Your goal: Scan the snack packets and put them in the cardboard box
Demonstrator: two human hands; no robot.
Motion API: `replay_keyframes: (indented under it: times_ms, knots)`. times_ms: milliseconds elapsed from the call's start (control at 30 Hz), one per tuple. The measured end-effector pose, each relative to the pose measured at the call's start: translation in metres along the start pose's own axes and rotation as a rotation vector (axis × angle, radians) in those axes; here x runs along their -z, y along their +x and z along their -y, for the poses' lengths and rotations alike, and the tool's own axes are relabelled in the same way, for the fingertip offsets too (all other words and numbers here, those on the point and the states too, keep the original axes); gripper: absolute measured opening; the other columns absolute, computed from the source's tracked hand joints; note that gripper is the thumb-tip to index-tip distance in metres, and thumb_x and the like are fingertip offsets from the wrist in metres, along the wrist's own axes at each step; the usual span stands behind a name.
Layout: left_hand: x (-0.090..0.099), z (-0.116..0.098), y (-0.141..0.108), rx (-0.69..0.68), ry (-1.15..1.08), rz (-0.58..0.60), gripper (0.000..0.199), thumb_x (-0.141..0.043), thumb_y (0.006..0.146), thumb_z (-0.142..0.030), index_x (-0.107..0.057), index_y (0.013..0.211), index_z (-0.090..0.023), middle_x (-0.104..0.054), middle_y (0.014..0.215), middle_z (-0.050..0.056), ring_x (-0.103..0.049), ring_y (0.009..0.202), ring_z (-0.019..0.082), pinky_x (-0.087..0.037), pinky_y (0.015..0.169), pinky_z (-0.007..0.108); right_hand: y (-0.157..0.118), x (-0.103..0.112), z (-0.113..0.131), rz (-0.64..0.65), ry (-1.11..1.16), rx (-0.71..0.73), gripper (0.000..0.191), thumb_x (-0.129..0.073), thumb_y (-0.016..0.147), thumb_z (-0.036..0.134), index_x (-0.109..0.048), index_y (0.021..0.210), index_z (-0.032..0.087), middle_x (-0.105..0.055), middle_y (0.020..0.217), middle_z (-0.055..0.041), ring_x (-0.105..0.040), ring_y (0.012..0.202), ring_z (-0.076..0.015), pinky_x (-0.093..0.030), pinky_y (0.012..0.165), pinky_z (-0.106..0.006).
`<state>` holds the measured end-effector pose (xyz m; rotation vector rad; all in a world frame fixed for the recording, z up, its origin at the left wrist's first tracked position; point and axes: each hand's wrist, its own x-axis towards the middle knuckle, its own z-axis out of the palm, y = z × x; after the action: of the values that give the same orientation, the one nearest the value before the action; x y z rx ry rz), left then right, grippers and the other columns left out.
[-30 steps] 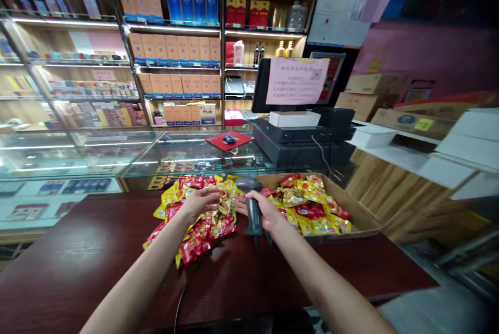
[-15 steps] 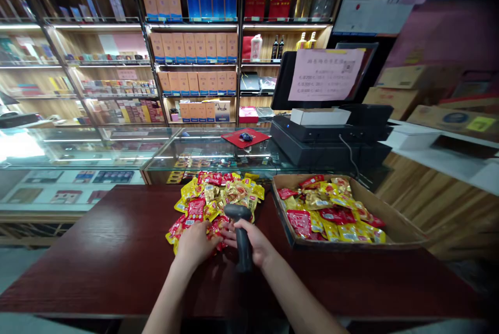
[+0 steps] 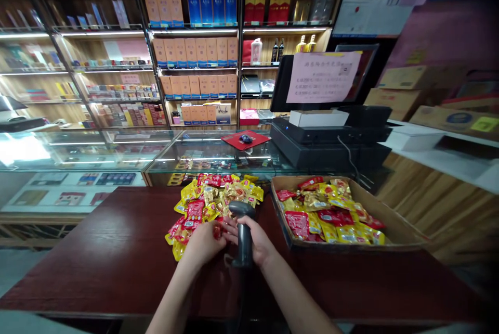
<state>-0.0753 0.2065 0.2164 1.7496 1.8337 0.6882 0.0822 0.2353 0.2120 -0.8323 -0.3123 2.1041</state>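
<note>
A heap of red and yellow snack packets (image 3: 195,209) lies on the dark red table (image 3: 97,251). At the heap's near edge my left hand (image 3: 206,240) is curled, its fingertips pinched on a small red packet (image 3: 217,231). Just right of it, my right hand (image 3: 253,240) is behind and beside an upright dark handheld scanner (image 3: 244,240), thumb over its handle and fingers stretched left toward the red packet. What the scanner rests on is hard to make out. More packets (image 3: 335,217) fill a shallow cardboard box (image 3: 401,235) on the right.
Behind the table is a glass display counter (image 3: 202,152) with a mouse (image 3: 245,138) on a red mat (image 3: 230,140). A monitor bearing a pink paper (image 3: 322,76) stands at the back right. Shelves of boxed goods line the wall.
My left hand has moved slightly right, closer to my right hand, and its fingers have closed more. The scanner is a little more upright and slightly higher.
</note>
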Motion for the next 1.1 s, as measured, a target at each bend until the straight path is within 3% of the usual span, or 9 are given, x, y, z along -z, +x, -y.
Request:
replay_keyframes:
  times_ms: [100,167,267,367,533,767,867,1000,1100]
  knots:
    - [0.001,0.0,0.014,0.014,-0.41,0.055,0.038,-0.067,0.065,-0.014,-0.071,0.102,-0.018,-0.074,0.092,0.006,-0.067,0.086,0.021,-0.049,0.078,0.027,-0.01,0.001,0.014,0.021,0.015,0.07,0.009,-0.052,0.075,0.011,-0.058,0.081,0.015,-0.072,0.099,-0.0114,-0.07,0.099,-0.0221,-0.056,0.086,-0.033]
    - [-0.005,-0.004,0.022,0.128,-0.73,0.072,0.039,-0.067,0.065,-0.01,-0.07,0.104,-0.017,-0.073,0.095,0.005,-0.067,0.085,0.018,-0.05,0.077,0.025,-0.013,0.006,0.02,-0.021,-0.015,0.166,0.011,-0.055,0.073,0.011,-0.059,0.082,0.015,-0.073,0.099,-0.0101,-0.07,0.098,-0.0215,-0.057,0.084,-0.032]
    - [-0.022,-0.013,0.03,0.299,-1.148,0.064,0.023,-0.065,0.071,-0.009,-0.068,0.092,-0.015,-0.072,0.089,0.006,-0.067,0.078,0.014,-0.053,0.076,0.025,-0.013,0.019,0.023,-0.166,-0.093,0.331,0.016,-0.061,0.069,0.012,-0.062,0.085,0.016,-0.073,0.092,-0.0062,-0.07,0.091,-0.0193,-0.059,0.076,-0.028]
    - [-0.041,-0.024,0.036,0.319,-1.395,0.127,0.016,-0.061,0.071,-0.003,-0.064,0.08,-0.015,-0.07,0.086,0.006,-0.067,0.079,0.014,-0.054,0.078,0.025,-0.012,0.03,0.023,-0.169,-0.132,0.359,0.016,-0.066,0.066,0.016,-0.062,0.082,0.017,-0.071,0.082,-0.0035,-0.069,0.081,-0.0179,-0.059,0.07,-0.028]
    - [-0.055,-0.032,0.046,0.299,-1.321,0.207,0.016,-0.07,0.065,-0.004,-0.064,0.077,-0.014,-0.064,0.066,0.002,-0.062,0.06,0.01,-0.05,0.06,0.018,-0.014,0.038,0.029,-0.235,-0.21,0.429,0.024,-0.071,0.061,0.019,-0.063,0.083,0.017,-0.068,0.072,0.0021,-0.064,0.065,-0.0124,-0.055,0.064,-0.024]
    - [-0.048,-0.032,0.059,0.195,-0.996,0.239,0.033,-0.084,0.056,-0.039,-0.067,0.068,-0.013,-0.058,0.059,-0.003,-0.05,0.051,0.006,-0.042,0.051,0.018,-0.017,0.04,0.042,-0.251,-0.338,0.48,0.03,-0.074,0.06,0.025,-0.065,0.087,0.018,-0.064,0.064,0.0051,-0.056,0.053,-0.009,-0.044,0.051,-0.02]
    - [-0.044,-0.035,0.067,0.222,-0.999,0.205,0.036,-0.087,0.051,-0.039,-0.066,0.065,-0.013,-0.059,0.061,-0.003,-0.051,0.052,0.007,-0.044,0.05,0.019,-0.018,0.038,0.046,-0.241,-0.384,0.484,0.03,-0.074,0.061,0.027,-0.065,0.087,0.018,-0.062,0.062,0.0056,-0.054,0.051,-0.0087,-0.041,0.048,-0.019]
    - [-0.04,-0.032,0.085,0.225,-1.061,0.081,0.038,-0.088,0.05,-0.038,-0.066,0.068,-0.013,-0.062,0.065,0.0,-0.055,0.055,0.009,-0.047,0.049,0.02,-0.027,0.037,0.043,-0.245,-0.5,0.594,0.027,-0.07,0.064,0.025,-0.063,0.088,0.018,-0.068,0.078,0.0011,-0.062,0.064,-0.0107,-0.048,0.055,-0.02]
    - [-0.038,-0.025,0.1,0.202,-1.019,0.02,0.04,-0.087,0.049,-0.039,-0.065,0.067,-0.012,-0.062,0.065,0.0,-0.056,0.055,0.009,-0.047,0.05,0.02,-0.038,0.035,0.028,-0.228,-0.595,0.51,0.03,-0.068,0.067,0.032,-0.058,0.092,0.019,-0.069,0.083,-0.0018,-0.064,0.058,-0.0135,-0.05,0.046,-0.023]
